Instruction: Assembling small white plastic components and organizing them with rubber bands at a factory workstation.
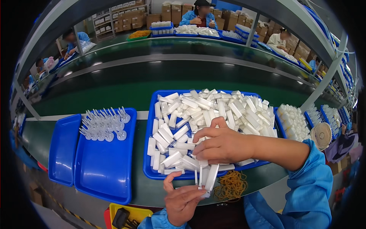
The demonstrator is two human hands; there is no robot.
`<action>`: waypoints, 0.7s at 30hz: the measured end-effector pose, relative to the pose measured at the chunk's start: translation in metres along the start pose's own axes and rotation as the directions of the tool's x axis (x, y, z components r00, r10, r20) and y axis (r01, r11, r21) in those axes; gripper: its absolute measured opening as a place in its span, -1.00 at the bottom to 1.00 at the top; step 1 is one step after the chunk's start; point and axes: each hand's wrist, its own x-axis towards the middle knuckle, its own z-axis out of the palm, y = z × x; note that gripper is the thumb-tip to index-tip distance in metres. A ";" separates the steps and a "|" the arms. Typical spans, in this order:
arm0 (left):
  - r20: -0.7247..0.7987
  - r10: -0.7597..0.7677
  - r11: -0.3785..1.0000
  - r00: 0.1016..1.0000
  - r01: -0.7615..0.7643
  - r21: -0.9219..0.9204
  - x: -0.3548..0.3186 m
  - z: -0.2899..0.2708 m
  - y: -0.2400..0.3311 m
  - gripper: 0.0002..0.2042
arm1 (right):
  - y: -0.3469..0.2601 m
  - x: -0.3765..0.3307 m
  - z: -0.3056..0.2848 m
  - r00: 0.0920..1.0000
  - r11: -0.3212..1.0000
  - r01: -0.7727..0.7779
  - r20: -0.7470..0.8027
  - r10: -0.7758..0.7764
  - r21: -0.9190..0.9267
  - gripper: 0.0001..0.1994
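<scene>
White plastic tubes [206,177] gripped upright in left hand [183,202]; right hand [221,145] closed on more tubes over blue tray [150,168].

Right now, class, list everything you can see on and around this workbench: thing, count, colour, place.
white tubes: too many to count, white, heaped in the middle tray
middle tray: one, blue, centre
left trays: two, blue, overlapping at left
clear pieces: many, clear, upright in left tray
rubber bands: a pile, yellow, bench front
small fan: one, white, right
other workers: several, blue coats, across the green belt
left hand: holds a few tubes upright
right hand: reaches into the heap
</scene>
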 end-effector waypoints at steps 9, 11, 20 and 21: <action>0.031 0.019 1.000 0.999 -0.019 -0.013 -0.002 0.001 0.003 -0.81 | 0.002 -0.007 -0.008 0.999 0.949 -0.042 0.009 0.041 0.313 -0.85; 0.069 0.027 1.000 0.997 -0.026 -0.011 -0.004 -0.001 0.000 -0.81 | 0.002 -0.006 -0.013 0.990 0.875 -0.125 0.115 0.080 0.468 -0.85; 0.185 0.078 0.976 0.980 -0.113 0.188 -0.016 -0.001 0.011 -0.79 | -0.027 -0.009 -0.026 0.953 0.791 -0.259 0.281 0.115 0.555 -0.88; 0.158 0.104 0.975 0.982 -0.132 0.178 -0.017 0.001 0.011 -0.78 | -0.029 -0.009 -0.028 0.933 0.765 -0.317 0.332 0.143 0.561 -0.89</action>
